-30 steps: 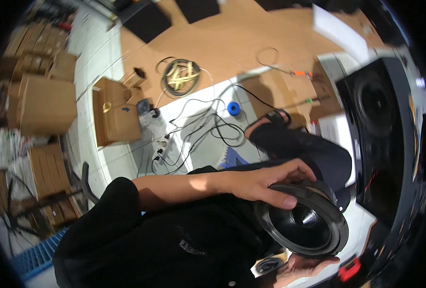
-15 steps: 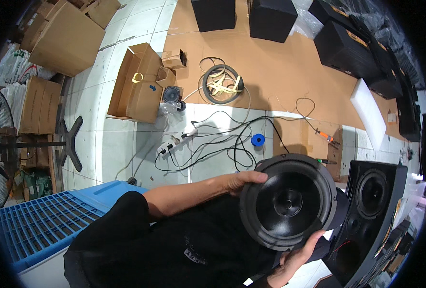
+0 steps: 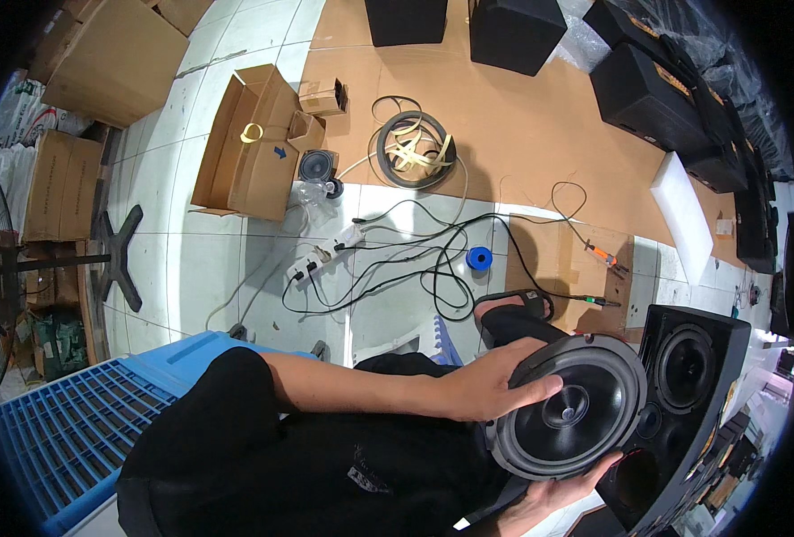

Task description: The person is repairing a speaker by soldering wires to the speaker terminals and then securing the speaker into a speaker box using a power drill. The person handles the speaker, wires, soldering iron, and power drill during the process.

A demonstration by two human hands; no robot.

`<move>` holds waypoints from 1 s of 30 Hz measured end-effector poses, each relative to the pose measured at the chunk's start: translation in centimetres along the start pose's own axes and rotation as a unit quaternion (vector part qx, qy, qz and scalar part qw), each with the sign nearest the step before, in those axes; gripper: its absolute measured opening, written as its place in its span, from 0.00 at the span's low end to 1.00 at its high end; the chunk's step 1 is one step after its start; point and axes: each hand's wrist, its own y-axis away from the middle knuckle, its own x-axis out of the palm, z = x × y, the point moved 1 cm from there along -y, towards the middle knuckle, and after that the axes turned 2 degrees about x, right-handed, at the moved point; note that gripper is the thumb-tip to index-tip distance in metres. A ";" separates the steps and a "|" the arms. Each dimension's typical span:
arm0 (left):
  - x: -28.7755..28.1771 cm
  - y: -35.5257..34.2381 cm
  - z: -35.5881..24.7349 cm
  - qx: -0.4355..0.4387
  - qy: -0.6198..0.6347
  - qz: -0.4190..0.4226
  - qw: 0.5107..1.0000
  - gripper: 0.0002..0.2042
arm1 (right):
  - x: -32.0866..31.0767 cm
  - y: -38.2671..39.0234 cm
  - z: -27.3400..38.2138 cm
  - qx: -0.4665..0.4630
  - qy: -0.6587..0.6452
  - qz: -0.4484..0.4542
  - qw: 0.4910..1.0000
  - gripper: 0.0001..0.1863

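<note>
A round black speaker driver (image 3: 585,430) with a grey rim is tilted over my lap, its cone facing up. My left hand (image 3: 495,380) grips its upper left edge, the thumb lying over the cone and the fingers hidden behind the frame. From below, my right hand (image 3: 562,497) holds the lower right rim. Just right of the driver stands a tall black speaker cabinet (image 3: 732,336), with one driver (image 3: 686,365) fitted in its front and a dark round opening lower down.
Black cables and a white power strip (image 3: 321,259) lie on tiles near a blue roll (image 3: 479,259). An orange-handled tool (image 3: 601,254) rests on cardboard. Beyond are an open box (image 3: 267,183), a coiled ring (image 3: 383,157) and black cabinets (image 3: 518,36). A blue slatted plastic piece (image 3: 93,421) lies left.
The driver has moved right and slightly down, tilting more. My left thumb has slid from the rim onto the cone side. A sandalled foot and dark trouser leg now show above it.
</note>
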 end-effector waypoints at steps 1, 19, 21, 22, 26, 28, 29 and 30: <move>0.0 0.2 0.2 -0.043 0.013 0.008 0.999 0.26 | -0.4 0.2 0.0 0.000 0.004 0.008 1.000 0.32; 1.1 0.9 -0.9 -0.194 -0.021 0.114 0.974 0.28 | -6.3 0.9 -1.3 -0.027 -0.107 0.132 0.985 0.32; 1.2 1.3 0.0 -0.228 0.010 0.086 0.970 0.28 | -6.6 1.7 -1.2 0.023 -0.140 0.147 0.979 0.32; 1.6 1.0 0.1 -0.231 0.034 0.061 0.971 0.27 | -6.9 1.3 -1.3 0.084 -0.172 0.108 0.976 0.31; 1.1 0.4 -0.6 -0.205 0.024 0.053 0.977 0.33 | -7.2 1.9 -0.1 -0.012 -0.026 0.149 0.988 0.26; 3.3 0.7 -1.9 -0.190 0.038 -0.030 0.981 0.34 | -7.7 2.0 -0.7 -0.037 -0.210 0.201 0.956 0.28; 3.9 0.0 -1.9 -0.061 -0.131 0.094 0.985 0.36 | -7.8 1.6 -1.0 -0.055 -0.254 0.196 0.945 0.28; 4.5 -0.6 -1.7 0.093 -0.277 0.162 0.943 0.38 | -8.5 1.7 -1.0 -0.077 -0.194 0.203 0.957 0.29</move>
